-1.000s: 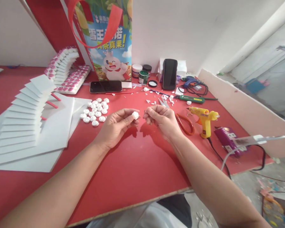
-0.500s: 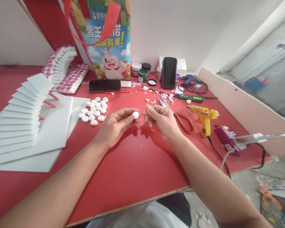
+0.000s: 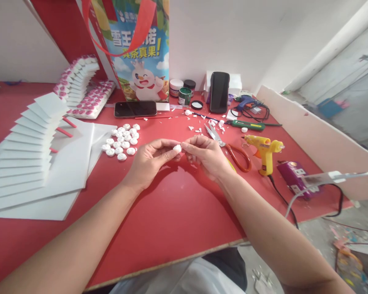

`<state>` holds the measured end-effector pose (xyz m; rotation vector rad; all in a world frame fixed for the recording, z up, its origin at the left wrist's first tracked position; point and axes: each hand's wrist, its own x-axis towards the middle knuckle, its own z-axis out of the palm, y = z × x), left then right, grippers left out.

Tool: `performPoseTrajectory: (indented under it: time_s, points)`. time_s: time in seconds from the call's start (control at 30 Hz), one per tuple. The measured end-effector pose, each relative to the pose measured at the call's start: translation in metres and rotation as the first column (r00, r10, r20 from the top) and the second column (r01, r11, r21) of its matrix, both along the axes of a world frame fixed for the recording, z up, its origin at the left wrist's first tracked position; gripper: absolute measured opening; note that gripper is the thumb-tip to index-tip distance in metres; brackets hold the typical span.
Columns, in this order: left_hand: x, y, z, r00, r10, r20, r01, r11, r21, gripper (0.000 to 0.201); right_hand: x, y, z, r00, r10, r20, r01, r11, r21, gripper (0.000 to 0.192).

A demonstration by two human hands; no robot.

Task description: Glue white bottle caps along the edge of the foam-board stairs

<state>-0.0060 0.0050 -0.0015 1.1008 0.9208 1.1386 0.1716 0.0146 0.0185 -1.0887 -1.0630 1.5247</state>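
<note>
A small white foam piece (image 3: pixel 177 148) is pinched in the fingertips of my left hand (image 3: pixel 151 158), held just above the red table (image 3: pixel 178 204). My right hand (image 3: pixel 206 154) has its fingertips closed against the same piece from the right side. Left of my hands lies a cluster of several similar white round pieces (image 3: pixel 122 141). Red-handled scissors (image 3: pixel 230 149) lie just behind my right hand.
A yellow glue gun (image 3: pixel 265 149) stands at the right with its cord running off the edge. White foam sheets (image 3: pixel 33 159) fan out at the left. A phone (image 3: pixel 135 109) lies flat at the back, another phone (image 3: pixel 219 92) stands upright, with paint jars (image 3: pixel 184 96) and a printed bag (image 3: pixel 138 53).
My right hand has moved left and its fingertips now touch the white piece in my left hand; earlier the hands were a little apart.
</note>
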Motion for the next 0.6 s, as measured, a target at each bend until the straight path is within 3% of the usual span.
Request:
performPoseTrajectory:
  time_s: [0.2, 0.43, 0.6]
  points:
    - [0.0007, -0.0010, 0.0042, 0.996, 0.035, -0.083, -0.033, 0.999, 0.031, 0.032, -0.0014, 0.0001, -0.0021, 1.000, 0.026, 0.008, -0.026, 1.000, -0.007, 0.039]
    - [0.0003, -0.0021, 0.0064, 0.986, 0.038, -0.161, -0.018, 0.992, 0.125, 0.030, -0.0032, -0.0038, -0.0028, 0.992, -0.007, 0.124, -0.007, 0.994, 0.107, 0.038]
    - [0.0004, -0.0016, 0.0048, 0.987, 0.043, -0.154, -0.029, 0.995, 0.093, 0.029, -0.0028, -0.0046, 0.0008, 0.984, -0.010, 0.178, -0.012, 0.992, 0.124, 0.037]
